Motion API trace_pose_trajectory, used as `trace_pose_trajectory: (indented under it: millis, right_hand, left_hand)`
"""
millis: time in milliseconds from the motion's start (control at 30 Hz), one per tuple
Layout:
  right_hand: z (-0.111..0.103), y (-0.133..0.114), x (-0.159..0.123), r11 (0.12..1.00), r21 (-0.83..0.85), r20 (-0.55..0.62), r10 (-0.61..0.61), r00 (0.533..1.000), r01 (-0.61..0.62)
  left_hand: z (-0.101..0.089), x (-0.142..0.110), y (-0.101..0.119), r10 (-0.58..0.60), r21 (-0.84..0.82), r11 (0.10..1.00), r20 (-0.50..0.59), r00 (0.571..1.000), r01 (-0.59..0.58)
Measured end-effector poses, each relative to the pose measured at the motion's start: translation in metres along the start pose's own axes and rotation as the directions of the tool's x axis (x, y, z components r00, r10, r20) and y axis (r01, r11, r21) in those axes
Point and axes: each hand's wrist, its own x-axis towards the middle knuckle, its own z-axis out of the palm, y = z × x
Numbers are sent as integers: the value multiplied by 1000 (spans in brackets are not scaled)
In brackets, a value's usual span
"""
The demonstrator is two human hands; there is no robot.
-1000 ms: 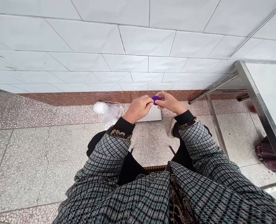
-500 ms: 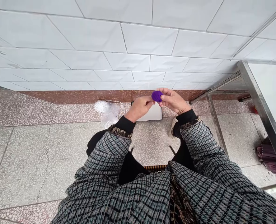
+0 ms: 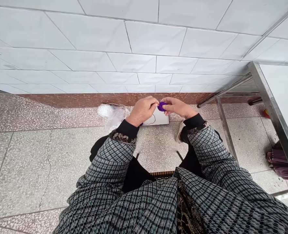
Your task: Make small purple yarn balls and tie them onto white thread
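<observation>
Partly covered by the fingers, one purple yarn ball [image 3: 161,106] sits in the right hand [image 3: 179,108], pinched between thumb and fingers above the floor. The left hand [image 3: 144,110] is just beside it, fingertips drawn narrowly together; whether they grip a strand is too small to tell. Below, one white board [image 3: 162,120] is half hidden by the hands, with one thin dark line [image 3: 155,119] curving across it. A second purple patch [image 3: 141,124] barely shows by the left wrist. Leftward lies white yarn [image 3: 105,110], blurred into clear plastic [image 3: 113,118]. One table [image 3: 280,78] is cut off at right.
</observation>
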Motion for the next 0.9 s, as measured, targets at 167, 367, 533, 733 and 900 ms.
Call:
trace_pose_trajectory:
  millis: [167,367,533,733,900]
  right_hand:
    - [-6,1,-5,992,110,222,-91,971,68]
    - [-6,0,-4,938,311,87,-190,978,154]
    - [-2,-1,2,934,321,-82,-139,987,158]
    - [2,8,16,987,19,-327,-142,934,157]
    - [3,5,10,960,-279,-299,-76,951,-11]
  left_hand:
    - [-4,2,0,-61,-52,997,-32,998,60]
    - [3,5,2,-194,-89,977,-17,981,192]
    - [15,3,5,-137,-86,986,42,990,140]
    - [22,1,10,13,-26,1000,208,978,-7]
    - [6,1,7,-23,26,999,111,994,20]
